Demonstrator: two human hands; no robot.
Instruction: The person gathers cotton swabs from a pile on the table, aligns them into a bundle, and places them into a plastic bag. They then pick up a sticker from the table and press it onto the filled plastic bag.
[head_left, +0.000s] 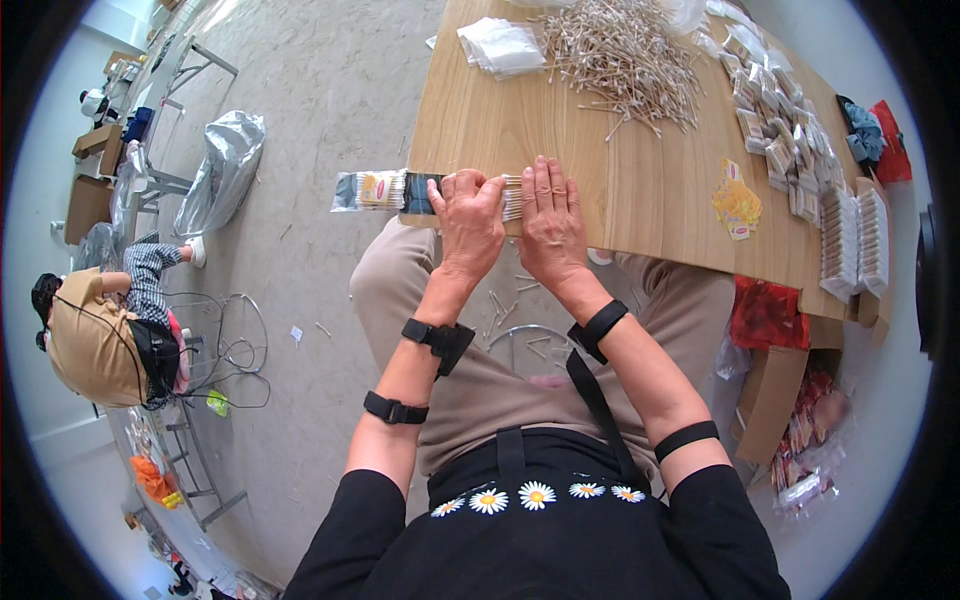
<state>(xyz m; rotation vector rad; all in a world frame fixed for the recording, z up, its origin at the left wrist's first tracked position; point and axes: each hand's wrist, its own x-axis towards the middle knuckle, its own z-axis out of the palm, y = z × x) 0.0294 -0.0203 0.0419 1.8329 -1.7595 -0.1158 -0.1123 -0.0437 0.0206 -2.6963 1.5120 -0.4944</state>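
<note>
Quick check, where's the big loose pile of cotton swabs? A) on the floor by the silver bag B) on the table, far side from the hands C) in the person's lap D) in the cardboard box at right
B: the loose pile of cotton swabs lies on the wooden table, beyond both the left hand and right hand at its near edge.

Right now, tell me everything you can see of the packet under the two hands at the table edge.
The packet is a long, flat, clear plastic sleeve lying sideways along the near edge of the wooden table. It holds cotton swabs in a row, with a dark band and a small red-and-yellow label. Its left end juts past the table corner over the floor. The left hand grips its middle from above; the right hand lies flat over its right end, hiding that part.
</note>
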